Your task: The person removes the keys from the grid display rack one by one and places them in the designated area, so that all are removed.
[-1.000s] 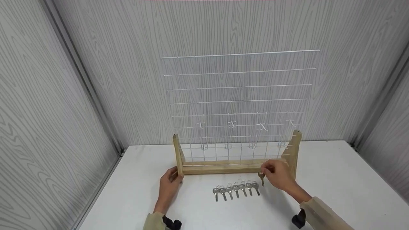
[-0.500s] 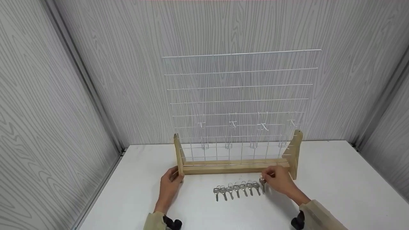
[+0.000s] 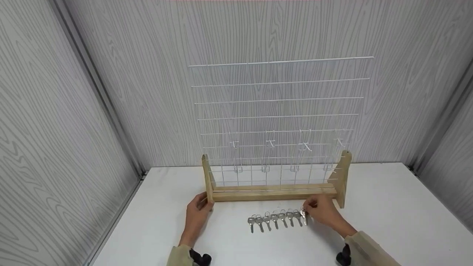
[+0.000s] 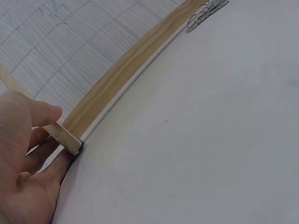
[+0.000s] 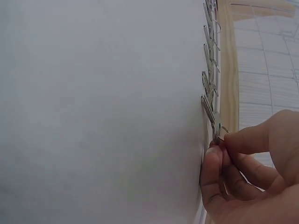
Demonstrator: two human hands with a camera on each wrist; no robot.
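Observation:
My right hand point(image 3: 322, 210) pinches the ring end of a key point(image 3: 304, 217) between thumb and fingertips, at the right end of a row of several keys point(image 3: 275, 219) lying on the white table. In the right wrist view the pinched key point(image 5: 212, 116) slants down beside its neighbours, its small ring at my thumb tip. My left hand point(image 3: 197, 213) grips the foot of the rack's left wooden side post point(image 3: 207, 179). The left wrist view shows the thumb on one face of that post point(image 4: 65, 138) and fingers behind it.
Behind the keys stands a white wire grid rack on a wooden base bar point(image 3: 273, 194), with a right side post point(image 3: 342, 177). Several white hooks point(image 3: 306, 146) stick out from the grid. Wood-grain panels point(image 3: 111, 92) enclose the table point(image 3: 388, 207) at the back and sides.
My right hand has come down and slightly toward me with the key, bringing it level with the row and close to its right end. The left hand keeps its grip on the post.

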